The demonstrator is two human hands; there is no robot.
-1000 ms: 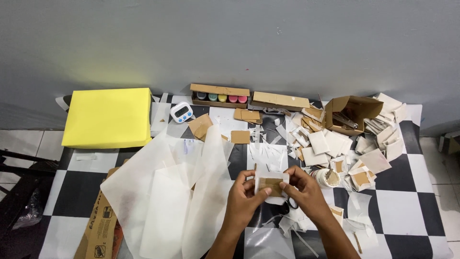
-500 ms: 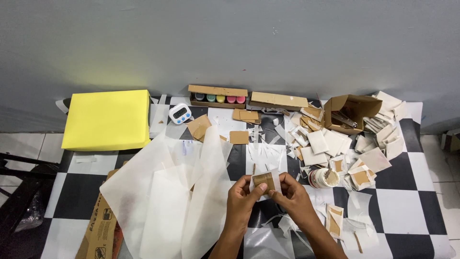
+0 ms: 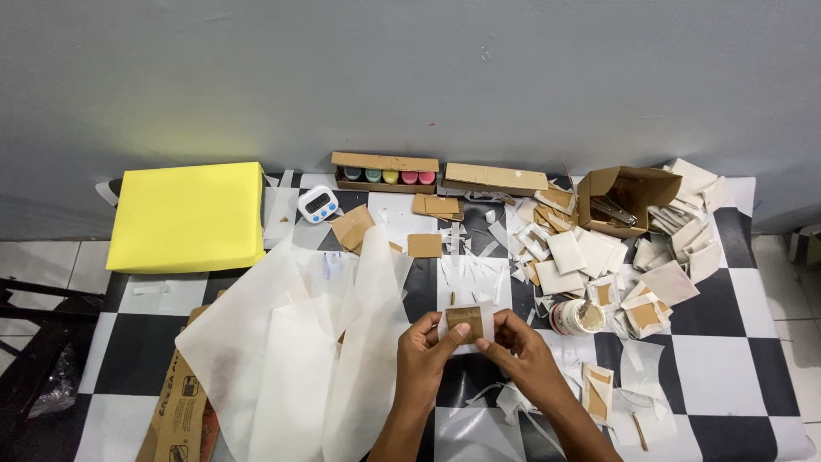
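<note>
Fingers [image 3: 462, 329] of both hands pinch a small cardboard piece [image 3: 466, 319] wrapped in white paper [image 3: 487, 321]. Left hand [image 3: 425, 352] and right hand [image 3: 522, 352] should probably pull the paper taut and crease evenly, I'd say.

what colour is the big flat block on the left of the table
Bright yellow: the block sits at the table's back-left corner, clearest in the head view.

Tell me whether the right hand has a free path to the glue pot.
Probably yes. The glue pot stands open just beyond the right hand, with only flat paper scraps between them. But both hands hold a small card, so the right would have to let go first.
</note>
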